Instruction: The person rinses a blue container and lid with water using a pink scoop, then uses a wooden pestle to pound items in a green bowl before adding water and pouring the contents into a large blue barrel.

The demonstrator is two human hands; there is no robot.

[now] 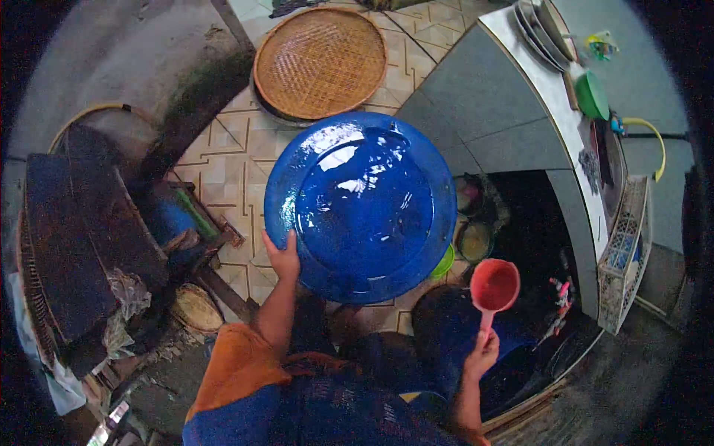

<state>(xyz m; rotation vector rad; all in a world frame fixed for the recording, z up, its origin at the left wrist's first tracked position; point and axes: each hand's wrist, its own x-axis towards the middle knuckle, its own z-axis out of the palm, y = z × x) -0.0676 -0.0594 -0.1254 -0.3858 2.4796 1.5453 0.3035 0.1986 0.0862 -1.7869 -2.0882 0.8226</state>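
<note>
A large, round blue plastic basin (372,256) fills the middle of the view, wet and shiny with bright reflections. Whether its inside or its underside faces me, I cannot tell. My left hand (284,260) grips its lower left rim, with part of the fingers hidden by the basin. Off to the lower right, my right hand (482,355) is closed around the handle of a red plastic water dipper (494,286). The dipper's bowl faces up, apart from the basin; what it contains is not clear.
A round woven bamboo tray (320,63) lies beyond the basin on the patterned tile floor (230,160). Small bowls, one bright green (444,262), sit beside the basin. At right, a tiled counter holds a green bowl (592,95) and a white plastic basket (626,256). A dark-topped stand (71,238) is at left.
</note>
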